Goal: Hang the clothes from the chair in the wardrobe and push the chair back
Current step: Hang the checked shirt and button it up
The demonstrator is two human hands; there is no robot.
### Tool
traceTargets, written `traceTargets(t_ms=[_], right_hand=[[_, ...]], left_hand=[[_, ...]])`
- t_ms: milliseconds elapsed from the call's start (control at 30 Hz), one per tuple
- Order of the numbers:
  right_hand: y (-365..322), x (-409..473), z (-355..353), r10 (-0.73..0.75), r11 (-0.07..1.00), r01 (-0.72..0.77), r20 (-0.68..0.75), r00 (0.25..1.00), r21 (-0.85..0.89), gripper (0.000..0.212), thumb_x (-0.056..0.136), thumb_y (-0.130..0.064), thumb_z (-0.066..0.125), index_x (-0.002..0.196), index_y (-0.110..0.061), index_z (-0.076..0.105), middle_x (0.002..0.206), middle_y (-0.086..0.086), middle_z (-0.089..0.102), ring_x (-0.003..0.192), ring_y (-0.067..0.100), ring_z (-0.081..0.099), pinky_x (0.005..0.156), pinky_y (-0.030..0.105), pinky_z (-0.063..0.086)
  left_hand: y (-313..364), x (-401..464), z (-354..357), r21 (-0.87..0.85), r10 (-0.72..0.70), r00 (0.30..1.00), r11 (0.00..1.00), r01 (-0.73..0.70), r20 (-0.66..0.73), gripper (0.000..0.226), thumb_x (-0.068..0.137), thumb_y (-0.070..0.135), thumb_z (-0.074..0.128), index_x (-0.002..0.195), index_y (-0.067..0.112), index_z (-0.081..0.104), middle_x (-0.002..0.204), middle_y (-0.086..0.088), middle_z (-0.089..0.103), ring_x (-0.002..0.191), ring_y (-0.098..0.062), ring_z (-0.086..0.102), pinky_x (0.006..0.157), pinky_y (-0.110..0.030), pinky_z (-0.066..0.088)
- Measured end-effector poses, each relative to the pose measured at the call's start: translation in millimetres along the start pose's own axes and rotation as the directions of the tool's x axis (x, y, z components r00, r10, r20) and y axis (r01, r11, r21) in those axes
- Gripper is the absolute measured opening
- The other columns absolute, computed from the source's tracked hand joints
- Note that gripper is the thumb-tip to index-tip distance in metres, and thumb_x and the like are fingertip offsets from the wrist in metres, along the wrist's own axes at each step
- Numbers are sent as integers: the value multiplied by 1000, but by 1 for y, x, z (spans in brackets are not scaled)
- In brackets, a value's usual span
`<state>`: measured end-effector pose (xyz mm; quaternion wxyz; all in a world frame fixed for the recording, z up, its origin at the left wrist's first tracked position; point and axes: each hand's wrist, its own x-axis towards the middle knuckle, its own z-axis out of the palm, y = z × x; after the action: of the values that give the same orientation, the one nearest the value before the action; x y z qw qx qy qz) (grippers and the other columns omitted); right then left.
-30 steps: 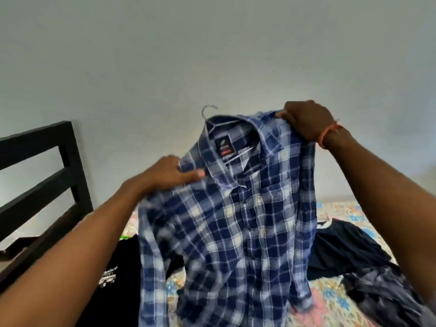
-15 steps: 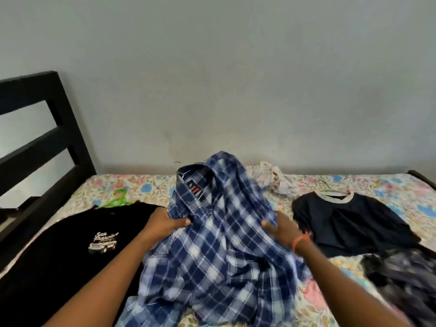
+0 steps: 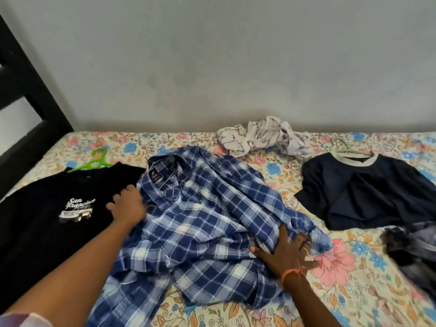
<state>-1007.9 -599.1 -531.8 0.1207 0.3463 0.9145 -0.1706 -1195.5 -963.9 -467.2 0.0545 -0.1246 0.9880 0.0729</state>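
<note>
Two hands rest on the blue plaid shirt (image 3: pixel 200 215), crumpled on the floral bed sheet (image 3: pixel 342 267): left hand (image 3: pixel 128 205) touches its collar side with loose fingers, right hand (image 3: pixel 286 250) lies spread flat on its right edge. Black T-shirt (image 3: pixel 54 208) lies left, navy top (image 3: pixel 363 190) right.

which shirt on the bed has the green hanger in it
The black San Francisco t-shirt on the left; a green hanger sticks out at its neck.
</note>
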Motion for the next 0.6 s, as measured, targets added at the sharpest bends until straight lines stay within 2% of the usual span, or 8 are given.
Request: traceTargets(t_ms=[67, 133, 200, 267, 333, 400, 500, 600], right_hand=[[1, 4, -5, -30, 999, 28, -33, 999, -43, 128, 40, -105, 40, 146, -37, 19, 153, 26, 16, 137, 51, 27, 102, 68, 34], [2, 15, -13, -73, 993, 72, -13, 997, -92, 102, 52, -95, 55, 130, -32, 35, 138, 23, 35, 118, 47, 49, 91, 54, 49], [-1, 28, -29, -131, 984, 125, -41, 991, -125, 77, 59, -82, 65, 113, -31, 45, 124, 16, 48, 104, 40, 58, 82, 46, 55], [-10, 36, -47, -199, 968, 188, -50, 979, -165, 51, 70, -61, 71, 102, -23, 57, 110, 13, 58, 92, 34, 62, 75, 40, 57], [-24, 40, -71, -250, 955, 241, -32, 968, -172, 22, 82, -32, 71, 87, -13, 62, 89, 9, 59, 79, 29, 61, 68, 32, 52], [-40, 44, -98, -276, 957, 269, -51, 960, -112, 29, 82, -23, 74, 70, -15, 49, 71, 7, 51, 66, 25, 51, 57, 29, 43], [-70, 54, -136, -353, 928, 363, -121, 928, 78, 41, 78, -15, 76, 54, -11, 43, 55, 7, 44, 51, 20, 42, 49, 27, 38], [-105, 56, -159, -526, 817, 567, -267, 808, 105, 20, 85, -5, 67, 68, -12, 60, 77, 11, 61, 72, 25, 57, 74, 39, 56]], left_hand=[[13, -31, 6, -61, -2, 965, 998, -14, -262, 60, 87, 26, 69, 135, 9, 37, 136, -18, 42, 120, -39, 42, 97, -55, 36], [29, -86, 11, -188, 146, 917, 955, -228, -371, 55, 90, 39, 60, 136, 18, 38, 133, -9, 45, 119, -31, 46, 98, -51, 39], [46, -154, 25, -281, 330, 933, 891, -358, -143, 74, 85, 66, 51, 142, 25, 30, 136, -2, 40, 123, -23, 45, 104, -46, 41], [57, -211, 39, -154, 434, 884, 899, -410, 173, 110, 70, 93, 35, 153, 26, 9, 151, -3, 20, 137, -26, 28, 115, -48, 29], [62, -239, 49, 13, 519, 806, 839, -544, 285, 121, 64, 99, 33, 155, 28, -4, 160, -4, 4, 143, -32, 16, 117, -53, 19], [67, -239, 52, 61, 574, 745, 777, -626, 340, 98, 82, 76, 50, 155, 27, 6, 160, -6, 11, 140, -32, 26, 111, -50, 31], [83, -216, 52, 22, 616, 752, 770, -638, 232, 36, 98, 20, 52, 133, 17, 47, 135, -9, 53, 112, -25, 59, 88, -36, 53], [111, -182, 47, -317, 504, 862, 826, -465, 50, 25, 100, 11, 49, 122, 14, 60, 104, -5, 69, 80, -15, 67, 71, -29, 60]])
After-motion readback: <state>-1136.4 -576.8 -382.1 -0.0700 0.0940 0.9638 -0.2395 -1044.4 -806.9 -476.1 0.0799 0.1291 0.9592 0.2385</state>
